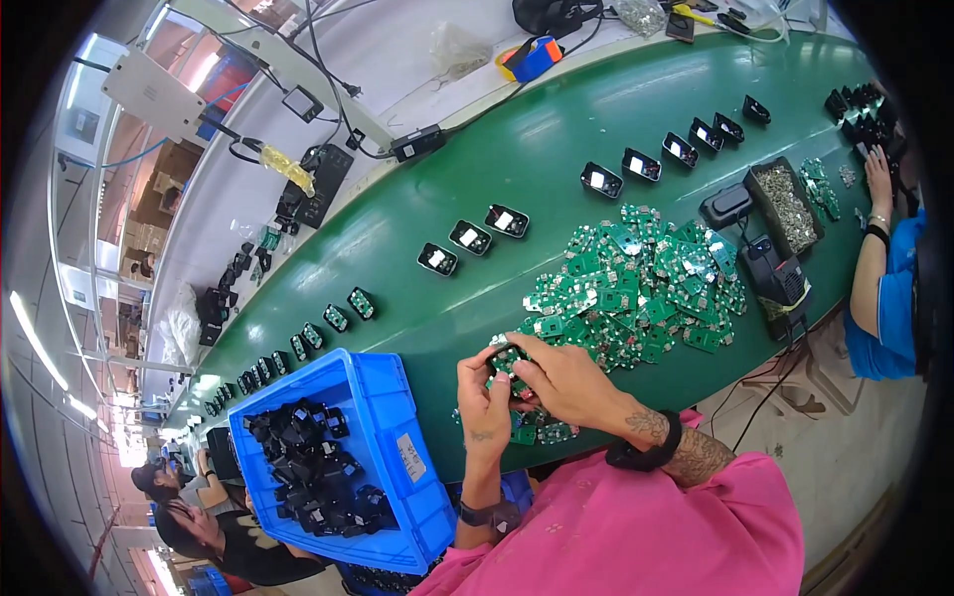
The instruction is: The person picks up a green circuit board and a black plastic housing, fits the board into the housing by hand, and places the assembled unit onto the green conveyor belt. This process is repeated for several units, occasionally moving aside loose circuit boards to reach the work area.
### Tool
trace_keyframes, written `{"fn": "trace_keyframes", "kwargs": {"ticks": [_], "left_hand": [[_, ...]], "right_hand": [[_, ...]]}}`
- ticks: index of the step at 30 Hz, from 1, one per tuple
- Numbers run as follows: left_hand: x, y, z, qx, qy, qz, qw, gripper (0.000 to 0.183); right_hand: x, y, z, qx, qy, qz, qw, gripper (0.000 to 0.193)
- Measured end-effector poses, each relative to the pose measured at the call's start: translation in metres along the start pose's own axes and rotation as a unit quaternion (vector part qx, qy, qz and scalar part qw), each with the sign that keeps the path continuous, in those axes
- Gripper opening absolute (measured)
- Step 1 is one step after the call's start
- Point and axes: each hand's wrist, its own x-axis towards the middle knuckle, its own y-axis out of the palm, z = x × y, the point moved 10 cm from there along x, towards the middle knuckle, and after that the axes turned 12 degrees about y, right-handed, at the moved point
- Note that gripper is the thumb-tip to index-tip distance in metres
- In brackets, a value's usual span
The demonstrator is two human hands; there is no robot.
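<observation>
Close to the table's near edge, my left hand point(484, 407) and my right hand point(574, 385) both close around a small black plastic housing with a green circuit board point(506, 362) in it. My right thumb presses on the board, and the left fingers grip the housing's side. Fingers hide much of the piece. Just beyond my hands spreads a heap of loose green circuit boards point(651, 283). A few more boards point(545, 433) lie under my wrists at the table edge.
Left of me stands a blue crate point(393, 397) of black housings point(308, 467). Open black housings point(470, 237) line the green table point(477, 318). A tray of small metal parts point(785, 204) and a black device point(773, 273) stand right, near a co-worker's hand point(878, 179).
</observation>
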Motion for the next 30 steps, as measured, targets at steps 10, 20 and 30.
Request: {"fn": "trace_keyframes", "kwargs": {"ticks": [10, 20, 30], "left_hand": [[0.019, 0.003, -0.003, 0.037, 0.029, 0.05, 0.998, 0.032], [0.042, -0.021, 0.013, 0.106, 0.069, 0.026, 0.992, 0.034], [0.168, -0.18, 0.05, 0.288, 0.13, -0.22, 0.923, 0.028]], "right_hand": [[0.013, 0.005, -0.006, 0.061, 0.02, -0.004, 0.998, 0.031], [0.045, 0.019, -0.01, 0.118, 0.021, -0.024, 0.992, 0.031], [0.035, -0.008, -0.01, -0.046, 0.012, 0.015, 0.999, 0.037]]}}
